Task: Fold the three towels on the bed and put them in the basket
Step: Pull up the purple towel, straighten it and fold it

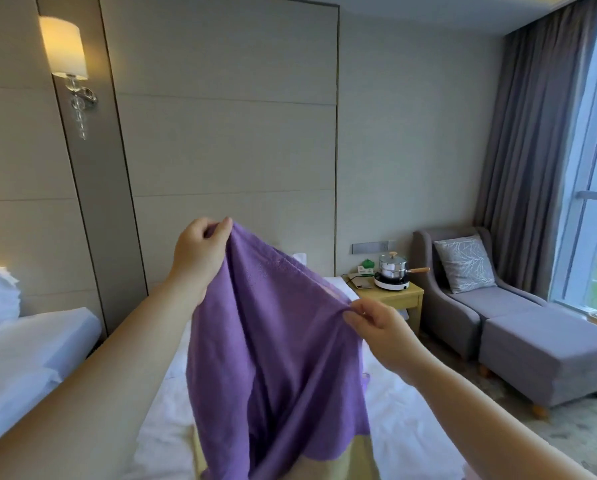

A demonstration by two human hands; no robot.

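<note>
Pinching purple towel (pixel 276 358) corners: left hand (pixel 200 251) raised, right hand (pixel 380 330) lower, towel hanging above bed (pixel 411 427). No legible writing.

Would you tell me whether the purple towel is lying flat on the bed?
No, the left hand and the right hand pinch the top edge of the purple towel, holding it up over the bed.

A person's left hand (pixel 200 251) and right hand (pixel 376 327) each pinch a corner of a purple towel (pixel 272 341), holding it up over a white bed (pixel 411 427); a yellow towel (pixel 355 459) lies beneath.
</note>
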